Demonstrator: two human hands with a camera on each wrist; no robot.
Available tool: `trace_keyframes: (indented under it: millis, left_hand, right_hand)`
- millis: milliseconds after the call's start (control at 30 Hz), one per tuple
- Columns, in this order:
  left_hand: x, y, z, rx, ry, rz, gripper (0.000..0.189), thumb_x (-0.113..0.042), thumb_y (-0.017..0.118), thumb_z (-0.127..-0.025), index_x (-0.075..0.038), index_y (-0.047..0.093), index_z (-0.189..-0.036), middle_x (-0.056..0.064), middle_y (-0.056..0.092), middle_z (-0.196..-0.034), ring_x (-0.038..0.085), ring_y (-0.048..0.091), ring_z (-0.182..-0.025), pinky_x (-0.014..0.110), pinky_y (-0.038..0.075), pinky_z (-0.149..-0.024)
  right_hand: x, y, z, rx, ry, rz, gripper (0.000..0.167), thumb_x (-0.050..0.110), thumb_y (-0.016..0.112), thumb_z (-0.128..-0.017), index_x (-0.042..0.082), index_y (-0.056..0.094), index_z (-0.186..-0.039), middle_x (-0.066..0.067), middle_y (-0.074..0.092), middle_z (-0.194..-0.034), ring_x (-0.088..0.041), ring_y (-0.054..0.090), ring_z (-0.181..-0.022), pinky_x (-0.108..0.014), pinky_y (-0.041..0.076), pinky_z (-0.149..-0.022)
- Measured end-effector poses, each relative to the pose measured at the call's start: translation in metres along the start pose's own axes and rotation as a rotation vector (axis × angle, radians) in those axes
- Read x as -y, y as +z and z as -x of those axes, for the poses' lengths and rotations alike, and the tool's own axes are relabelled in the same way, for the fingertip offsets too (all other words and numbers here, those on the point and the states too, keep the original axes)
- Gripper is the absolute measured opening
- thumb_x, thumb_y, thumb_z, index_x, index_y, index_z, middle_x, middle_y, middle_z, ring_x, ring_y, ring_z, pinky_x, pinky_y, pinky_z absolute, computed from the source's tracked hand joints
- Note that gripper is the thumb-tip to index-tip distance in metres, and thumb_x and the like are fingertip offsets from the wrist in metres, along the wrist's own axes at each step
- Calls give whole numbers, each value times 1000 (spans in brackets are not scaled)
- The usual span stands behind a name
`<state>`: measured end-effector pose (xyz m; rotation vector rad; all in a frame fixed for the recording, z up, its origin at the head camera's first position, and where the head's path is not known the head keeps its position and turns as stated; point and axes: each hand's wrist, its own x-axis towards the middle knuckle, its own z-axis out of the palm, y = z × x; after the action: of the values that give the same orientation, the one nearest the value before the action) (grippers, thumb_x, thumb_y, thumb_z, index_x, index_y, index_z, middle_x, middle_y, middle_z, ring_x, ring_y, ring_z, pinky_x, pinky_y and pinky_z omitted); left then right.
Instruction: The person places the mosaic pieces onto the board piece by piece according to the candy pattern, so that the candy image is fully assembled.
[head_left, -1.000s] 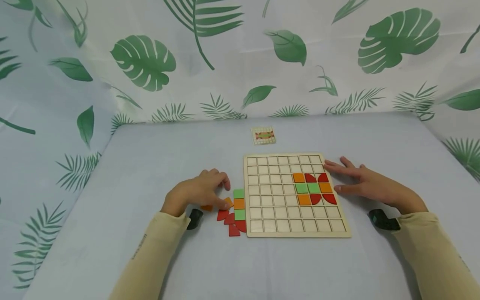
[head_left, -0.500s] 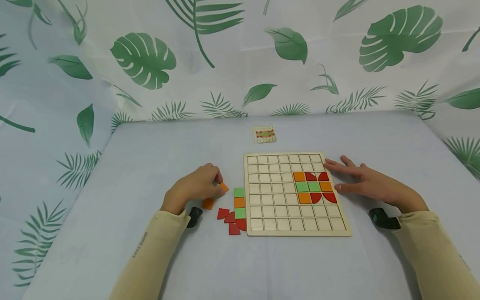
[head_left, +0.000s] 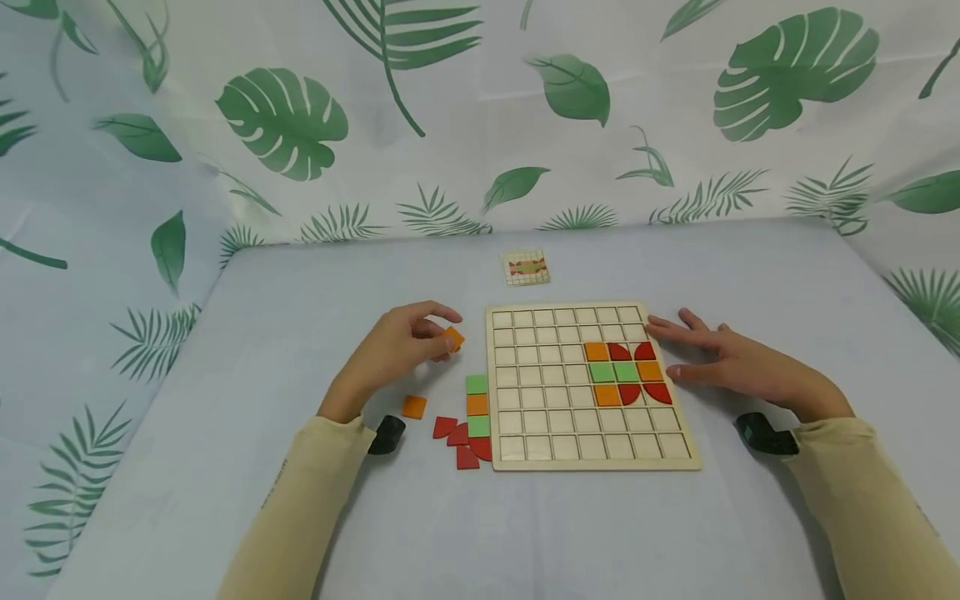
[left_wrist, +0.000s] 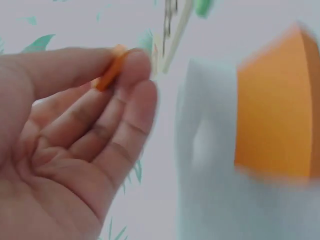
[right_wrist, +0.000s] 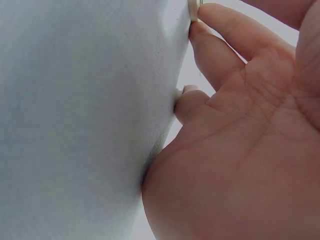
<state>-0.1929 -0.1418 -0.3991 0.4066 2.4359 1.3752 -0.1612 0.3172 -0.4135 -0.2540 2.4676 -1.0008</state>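
Orange tile (head_left: 454, 339) off the board's left edge, level with the far half of the board (head_left: 540, 448), apart from it. Square face, so no long axis. Left hand (head_left: 396, 348) nearer: pinches the tile between thumb and fingertips. Right hand (head_left: 750, 367) across on the right side, fingers spread, fingertips touching the board's right edge, grasping nothing.

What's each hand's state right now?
Left hand: closed, pinching an orange square tile.
Right hand: open, at the right edge of the wooden grid board.
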Motion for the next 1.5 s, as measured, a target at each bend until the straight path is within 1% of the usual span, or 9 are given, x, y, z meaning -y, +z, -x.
trace_keyframes:
  millis: [133,200,300,467,733,933,1100,1233,1500]
  left_hand:
    - [-7,3,-1,-37,10,258,32,-13,67,-107,-4,69,-137,12,79,-108,33,77,-102,45,52,-106]
    - [-12,6,-1,-52,8,366,31,-13,66,-107,-2,68,-137,14,79,-113,36,76,-106,43,51,-109]
    - [-19,9,-2,-68,6,494,31,-11,65,-107,-1,69,-136,16,77,-117,39,75,-110,38,55,-104]
    - [-29,16,-6,-49,32,607,31,-6,61,-107,3,68,-136,20,74,-123,41,73,-114,37,58,-98]
    - [-50,37,-24,24,83,722,32,0,60,-107,8,65,-138,23,71,-128,31,77,-109,51,53,-104]
    - [-65,55,-38,44,115,795,31,4,61,-106,10,66,-136,23,71,-127,32,77,-107,51,53,-103]
    - [-68,67,-44,52,84,825,31,6,61,-106,9,66,-136,22,71,-126,32,77,-107,46,56,-100]
    - [-66,74,-48,56,50,822,30,5,63,-105,10,67,-134,20,72,-124,32,77,-107,47,56,-99]
    - [-58,86,-54,65,-23,771,25,6,65,-103,10,69,-128,22,74,-114,22,79,-90,43,60,-94]
  right_hand:
    - [-1,0,1,1,-2,-1,80,36,75,-100,18,38,-168,-19,5,-178,-48,-16,-159,-82,-10,-113]
    - [-1,-1,1,2,-4,1,80,36,76,-100,18,37,-168,-19,6,-178,-48,-16,-159,-81,-11,-114]
    - [0,-1,0,2,-1,11,80,35,75,-100,17,37,-168,-20,6,-178,-48,-15,-159,-81,-11,-114]
    - [-1,-1,-1,2,-15,12,78,30,75,-101,13,37,-167,-23,7,-177,-51,-15,-159,-79,-13,-114]
    - [-3,-1,-1,-4,-25,5,77,28,75,-100,11,39,-166,-22,11,-176,-51,-15,-158,-78,-15,-115]
    - [-1,-1,1,-7,-25,3,77,30,76,-100,12,40,-166,-19,14,-176,-49,-14,-159,-76,-16,-116]
    - [0,1,-1,-4,-20,10,77,31,76,-100,13,40,-166,-19,13,-177,-51,-15,-159,-78,-14,-115]
    - [0,1,-2,-10,-15,24,77,30,75,-100,13,40,-166,-19,13,-176,-51,-15,-158,-79,-13,-114]
    - [0,1,-1,-5,-11,24,77,29,74,-101,13,38,-167,-21,11,-176,-53,-16,-158,-78,-15,-115]
